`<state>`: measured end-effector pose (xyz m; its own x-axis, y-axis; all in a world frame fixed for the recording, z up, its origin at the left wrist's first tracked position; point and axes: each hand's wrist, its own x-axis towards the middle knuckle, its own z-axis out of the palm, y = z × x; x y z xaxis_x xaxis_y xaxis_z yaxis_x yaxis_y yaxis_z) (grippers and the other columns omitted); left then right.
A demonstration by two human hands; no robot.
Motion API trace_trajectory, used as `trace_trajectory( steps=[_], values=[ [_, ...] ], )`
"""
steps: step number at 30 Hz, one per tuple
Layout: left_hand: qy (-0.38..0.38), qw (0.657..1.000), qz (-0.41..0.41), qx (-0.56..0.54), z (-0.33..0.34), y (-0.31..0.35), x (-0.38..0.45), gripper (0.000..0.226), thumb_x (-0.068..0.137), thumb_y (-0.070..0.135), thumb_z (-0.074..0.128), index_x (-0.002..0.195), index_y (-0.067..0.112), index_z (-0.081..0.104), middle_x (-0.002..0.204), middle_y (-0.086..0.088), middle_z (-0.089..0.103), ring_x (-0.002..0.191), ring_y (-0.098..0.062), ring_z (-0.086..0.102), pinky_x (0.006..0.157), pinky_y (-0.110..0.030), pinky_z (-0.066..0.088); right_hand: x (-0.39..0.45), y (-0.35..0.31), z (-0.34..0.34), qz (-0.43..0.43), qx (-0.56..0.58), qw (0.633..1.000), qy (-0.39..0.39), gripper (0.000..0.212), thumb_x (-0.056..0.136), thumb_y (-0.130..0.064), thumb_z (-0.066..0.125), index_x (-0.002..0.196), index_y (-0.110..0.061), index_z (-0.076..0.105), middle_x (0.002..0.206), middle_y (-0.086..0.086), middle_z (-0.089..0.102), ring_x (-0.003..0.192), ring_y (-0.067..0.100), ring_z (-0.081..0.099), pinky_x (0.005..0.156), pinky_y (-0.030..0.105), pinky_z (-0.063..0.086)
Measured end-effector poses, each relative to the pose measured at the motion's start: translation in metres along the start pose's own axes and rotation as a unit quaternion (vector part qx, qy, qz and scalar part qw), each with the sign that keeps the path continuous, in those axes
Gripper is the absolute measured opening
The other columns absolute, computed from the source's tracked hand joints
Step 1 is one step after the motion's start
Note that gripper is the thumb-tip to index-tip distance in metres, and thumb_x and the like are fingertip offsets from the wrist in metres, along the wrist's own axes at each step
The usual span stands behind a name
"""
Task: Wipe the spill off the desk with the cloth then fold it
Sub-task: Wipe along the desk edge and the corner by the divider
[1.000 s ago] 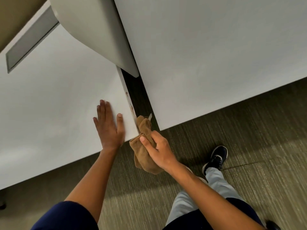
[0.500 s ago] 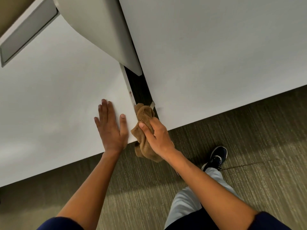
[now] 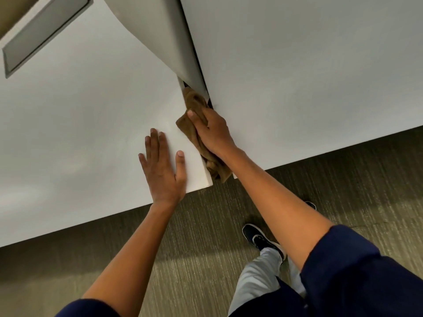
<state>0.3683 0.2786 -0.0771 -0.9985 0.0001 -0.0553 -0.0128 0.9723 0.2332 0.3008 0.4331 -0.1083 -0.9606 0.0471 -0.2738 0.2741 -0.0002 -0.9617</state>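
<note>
A bunched brown cloth (image 3: 193, 106) fills the narrow gap between two white desks, lying against the right side edge of the left desk (image 3: 80, 124). My right hand (image 3: 211, 131) grips the cloth, fingers curled over it and thumb pressing its upper part. My left hand (image 3: 163, 170) rests flat, fingers spread, on the left desk's near right corner. The lower end of the cloth hangs out below the desk corner. No spill marks show on the desk edge; the cloth covers most of it.
A second white desk (image 3: 309, 76) lies to the right. A curved grey divider panel (image 3: 160, 35) stands between the desks at the back. A recessed grey hatch (image 3: 43, 33) sits far left. Striped carpet (image 3: 206, 236) and my dark shoe (image 3: 261, 239) are below.
My right hand has slid the cloth farther up the gap along the left desk's side edge, up to the divider's foot. My left hand stays flat on the corner.
</note>
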Motion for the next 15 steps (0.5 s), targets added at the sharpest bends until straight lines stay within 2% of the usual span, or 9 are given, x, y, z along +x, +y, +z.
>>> trace_trajectory(
  steps=[3,6,10,13,15],
  values=[
    [-0.002,1.0,0.0,0.001,0.0,0.0,0.0,0.068,0.1,0.047,0.026,0.159,0.019,0.006,0.168,0.005,-0.001,0.153,-0.011,-0.007,0.125,-0.049,-0.002,-0.007,0.0,-0.007,0.006,0.003,0.999,-0.032,0.032,0.098,-0.05,0.047,0.115,-0.028,0.063,0.103,-0.008,0.063,0.1,0.014,0.063,0.09,0.037,0.053],
    [-0.003,1.0,0.001,0.002,0.0,0.001,-0.001,0.068,0.1,0.047,0.026,0.159,0.018,0.006,0.167,0.005,-0.002,0.153,-0.011,-0.008,0.125,-0.049,-0.002,-0.031,0.007,-0.016,0.01,0.024,0.998,-0.06,0.02,0.097,-0.051,0.05,0.108,-0.039,0.06,0.103,-0.011,0.063,0.097,0.006,0.062,0.081,0.023,0.05],
    [-0.005,1.0,0.005,0.009,0.0,0.0,0.0,0.069,0.1,0.047,0.024,0.159,0.018,0.005,0.167,0.005,-0.003,0.154,-0.012,-0.008,0.124,-0.049,-0.002,-0.076,0.022,-0.021,0.024,0.044,0.994,-0.096,0.014,0.097,-0.051,0.05,0.106,-0.043,0.058,0.104,-0.011,0.064,0.092,-0.002,0.062,0.073,0.012,0.045],
    [-0.006,1.0,0.002,0.009,0.0,0.001,-0.001,0.068,0.1,0.047,0.023,0.159,0.018,0.005,0.168,0.004,-0.003,0.154,-0.012,-0.008,0.124,-0.05,-0.003,-0.104,0.031,-0.026,0.029,0.068,0.991,-0.112,0.007,0.096,-0.048,0.053,0.101,-0.052,0.057,0.104,-0.015,0.063,0.095,-0.004,0.062,0.077,0.012,0.047],
    [-0.005,1.0,0.003,0.008,0.0,0.001,-0.001,0.068,0.1,0.047,0.023,0.159,0.018,0.005,0.168,0.004,-0.003,0.154,-0.013,-0.007,0.124,-0.05,-0.003,-0.12,0.039,-0.027,0.034,0.082,0.989,-0.119,0.012,0.096,-0.047,0.054,0.106,-0.048,0.06,0.108,-0.013,0.063,0.099,-0.002,0.061,0.083,0.015,0.049]
  ],
)
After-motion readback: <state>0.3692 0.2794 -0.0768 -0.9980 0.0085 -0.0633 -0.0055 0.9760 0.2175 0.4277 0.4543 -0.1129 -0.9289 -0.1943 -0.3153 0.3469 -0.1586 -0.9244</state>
